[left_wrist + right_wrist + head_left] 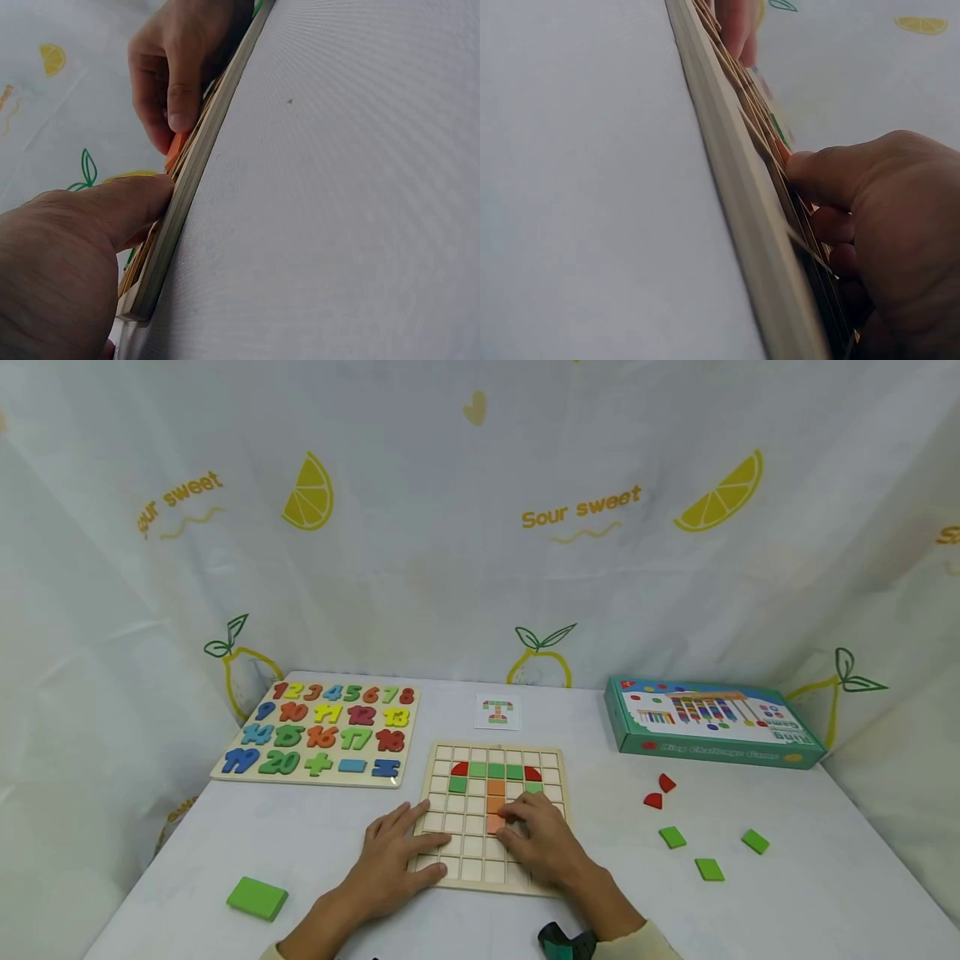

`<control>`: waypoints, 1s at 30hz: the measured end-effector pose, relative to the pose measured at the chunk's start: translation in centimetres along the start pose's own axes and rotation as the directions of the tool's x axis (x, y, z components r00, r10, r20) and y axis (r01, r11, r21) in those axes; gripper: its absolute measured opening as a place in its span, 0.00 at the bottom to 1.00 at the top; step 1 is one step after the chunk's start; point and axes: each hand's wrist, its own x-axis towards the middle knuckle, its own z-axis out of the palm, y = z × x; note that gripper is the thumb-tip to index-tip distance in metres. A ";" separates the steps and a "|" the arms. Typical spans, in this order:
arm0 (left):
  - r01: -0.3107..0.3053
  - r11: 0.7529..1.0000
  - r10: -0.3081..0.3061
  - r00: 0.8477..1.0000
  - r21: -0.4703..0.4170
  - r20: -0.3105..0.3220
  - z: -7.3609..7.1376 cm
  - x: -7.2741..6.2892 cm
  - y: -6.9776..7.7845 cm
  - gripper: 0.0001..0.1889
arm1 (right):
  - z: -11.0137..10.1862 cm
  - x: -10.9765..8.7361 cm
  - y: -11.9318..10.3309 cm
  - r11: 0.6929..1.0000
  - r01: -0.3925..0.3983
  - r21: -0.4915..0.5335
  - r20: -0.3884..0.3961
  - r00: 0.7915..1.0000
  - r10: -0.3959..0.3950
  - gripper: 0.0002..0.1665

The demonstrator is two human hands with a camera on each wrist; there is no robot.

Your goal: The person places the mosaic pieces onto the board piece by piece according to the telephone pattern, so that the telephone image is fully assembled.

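A wooden grid board (472, 870) lies in the middle of the table, with red, green and orange pieces set in a T-like shape. My left hand (390, 868) rests on its left edge, fingers spread. Thumb and fingertips of my right hand (546, 843) pinch an orange square tile (495, 824) at the lowest spot of the orange column. In the left wrist view that tile (175, 150) looks tilted under the right fingertips. A second orange tile (496, 787) sits higher in the column. The right hand partly covers a green tile (533, 787) on the board's right.
Behind the board lies a pattern card (497, 712). A number puzzle (386, 781) is at the left, a green game box (712, 722) at the right. Loose red quarter pieces (654, 800) and green tiles (708, 869) lie to the right; a green block (257, 898) sits front left.
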 end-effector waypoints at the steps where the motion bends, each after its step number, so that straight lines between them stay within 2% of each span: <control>1: 0.000 1.000 0.000 1.000 0.002 -0.001 0.0 0.0 0.0 0.21 | 0.1 0.0 0.0 1.000 0.001 -0.003 -0.001 1.000 -0.001 0.11; 9: 0.001 1.000 -0.001 1.000 0.000 -0.012 -0.1 -0.1 0.0 0.21 | 0.3 0.0 0.1 0.999 0.008 -0.031 -0.006 1.000 -0.008 0.13; 15: -0.003 1.000 0.002 1.000 -0.016 -0.016 0.0 0.0 0.1 0.21 | -1.0 0.0 -0.4 1.000 0.027 0.010 -0.080 0.996 -0.026 0.16; 22: -0.008 1.000 0.007 1.000 -0.026 -0.022 0.0 0.0 0.2 0.20 | -4.2 0.2 -1.1 0.995 0.084 0.051 -0.143 0.987 -0.076 0.19; 30: -0.007 1.000 0.007 1.000 -0.029 -0.017 -0.1 0.0 0.2 0.20 | -9.1 0.0 -1.0 0.994 0.107 -0.019 -0.216 0.970 -0.109 0.21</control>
